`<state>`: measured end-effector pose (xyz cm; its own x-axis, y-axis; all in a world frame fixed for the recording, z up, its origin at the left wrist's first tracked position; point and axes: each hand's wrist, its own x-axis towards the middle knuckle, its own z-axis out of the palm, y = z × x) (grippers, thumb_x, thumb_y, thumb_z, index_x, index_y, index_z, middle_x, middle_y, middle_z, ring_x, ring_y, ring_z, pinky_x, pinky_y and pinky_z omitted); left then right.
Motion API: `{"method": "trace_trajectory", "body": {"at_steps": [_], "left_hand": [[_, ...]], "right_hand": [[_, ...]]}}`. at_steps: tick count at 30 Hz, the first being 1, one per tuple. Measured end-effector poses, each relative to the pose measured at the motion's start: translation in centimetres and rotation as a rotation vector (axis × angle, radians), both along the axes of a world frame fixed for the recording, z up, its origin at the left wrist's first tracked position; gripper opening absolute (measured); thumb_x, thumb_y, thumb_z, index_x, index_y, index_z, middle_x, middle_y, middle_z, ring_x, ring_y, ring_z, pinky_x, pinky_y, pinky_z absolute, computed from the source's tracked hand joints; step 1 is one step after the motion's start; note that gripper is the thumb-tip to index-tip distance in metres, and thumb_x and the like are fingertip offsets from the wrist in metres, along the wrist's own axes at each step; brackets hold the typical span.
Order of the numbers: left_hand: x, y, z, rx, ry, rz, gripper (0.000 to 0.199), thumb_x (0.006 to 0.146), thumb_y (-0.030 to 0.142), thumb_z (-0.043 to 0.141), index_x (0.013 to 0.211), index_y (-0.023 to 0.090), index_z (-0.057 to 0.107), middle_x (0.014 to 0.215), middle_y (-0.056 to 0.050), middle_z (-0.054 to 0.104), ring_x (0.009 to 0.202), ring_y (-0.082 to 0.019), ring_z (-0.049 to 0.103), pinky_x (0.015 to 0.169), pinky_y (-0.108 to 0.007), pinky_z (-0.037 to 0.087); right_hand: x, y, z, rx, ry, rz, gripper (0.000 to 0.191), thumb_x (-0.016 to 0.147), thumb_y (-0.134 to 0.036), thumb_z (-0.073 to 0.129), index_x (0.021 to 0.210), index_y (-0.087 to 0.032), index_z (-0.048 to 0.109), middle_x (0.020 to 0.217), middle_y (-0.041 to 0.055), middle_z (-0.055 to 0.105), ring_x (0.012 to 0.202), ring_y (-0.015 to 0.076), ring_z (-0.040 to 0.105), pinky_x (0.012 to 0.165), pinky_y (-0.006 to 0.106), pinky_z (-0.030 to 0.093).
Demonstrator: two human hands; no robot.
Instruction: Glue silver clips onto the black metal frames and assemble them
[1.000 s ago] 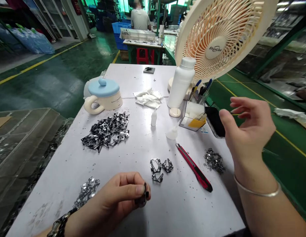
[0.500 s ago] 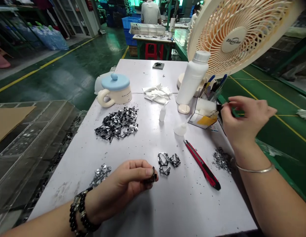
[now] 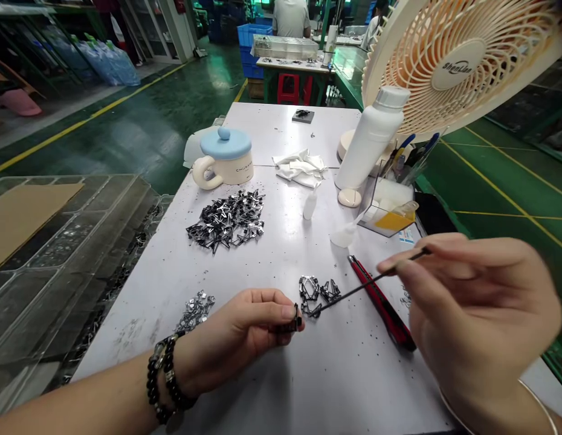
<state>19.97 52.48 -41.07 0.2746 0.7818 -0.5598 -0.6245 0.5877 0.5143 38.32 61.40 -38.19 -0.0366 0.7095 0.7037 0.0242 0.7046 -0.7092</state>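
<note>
My left hand (image 3: 258,320) is closed on a small black part (image 3: 293,321), pinched between thumb and fingertips above the white table. Between the thumb and finger of my right hand (image 3: 480,302) is a thin dark stick (image 3: 353,292). Its far tip points down and left, close to the black part. Behind that tip, small black assemblies (image 3: 309,288) lie on the table. A red cutter (image 3: 383,305) lies partly behind my right hand. Left of centre is a heap of black clips (image 3: 229,219), with a smaller pile of silver pieces (image 3: 197,308) beside my left wrist.
A mug with blue lid (image 3: 226,157), a white cloth (image 3: 300,168), a small dropper bottle (image 3: 309,205) and a tall white bottle (image 3: 371,139) stand or lie farther back. A clear holder (image 3: 387,211) and large fan (image 3: 457,66) are at right. A person (image 3: 290,19) is beyond.
My right hand has come from beside the clear holder toward the table's middle, now with the thin stick in its grip. My left hand keeps its pinch. The view has shifted slightly.
</note>
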Motion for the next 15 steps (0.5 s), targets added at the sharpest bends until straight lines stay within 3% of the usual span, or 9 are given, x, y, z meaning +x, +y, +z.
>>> {"method": "trace_trajectory", "body": {"at_steps": [4, 11, 15], "left_hand": [[0.00, -0.06, 0.06, -0.005, -0.001, -0.005, 0.012, 0.067, 0.018, 0.071, 0.064, 0.013, 0.060, 0.069, -0.004, 0.061, 0.066, -0.011, 0.050, 0.066, -0.022, 0.038], [-0.02, -0.02, -0.12, 0.015, -0.019, -0.008, 0.011, 0.068, 0.016, 0.070, 0.064, 0.012, 0.061, 0.068, -0.003, 0.060, 0.065, -0.010, 0.051, 0.065, -0.020, 0.039], [-0.05, 0.05, -0.07, -0.005, -0.027, -0.003, 0.011, 0.068, 0.016, 0.070, 0.064, 0.012, 0.061, 0.071, -0.004, 0.061, 0.067, -0.010, 0.051, 0.065, -0.020, 0.039]], "right_hand": [[-0.51, -0.24, -0.39, -0.070, -0.066, 0.067, 0.028, 0.072, -0.004, 0.063, 0.091, -0.025, 0.061, 0.070, -0.0010, 0.057, 0.067, 0.0187, 0.060, 0.060, 0.037, 0.049], [-0.53, -0.39, -0.62, -0.029, -0.115, 0.095, 0.027, 0.073, -0.002, 0.062, 0.089, -0.024, 0.058, 0.071, -0.0017, 0.058, 0.066, 0.0163, 0.059, 0.059, 0.034, 0.048], [0.01, 0.35, -0.50, 0.033, -0.016, -0.016, 0.024, 0.070, -0.007, 0.066, 0.087, -0.022, 0.060, 0.068, -0.0010, 0.055, 0.063, 0.0183, 0.058, 0.057, 0.037, 0.047]]}}
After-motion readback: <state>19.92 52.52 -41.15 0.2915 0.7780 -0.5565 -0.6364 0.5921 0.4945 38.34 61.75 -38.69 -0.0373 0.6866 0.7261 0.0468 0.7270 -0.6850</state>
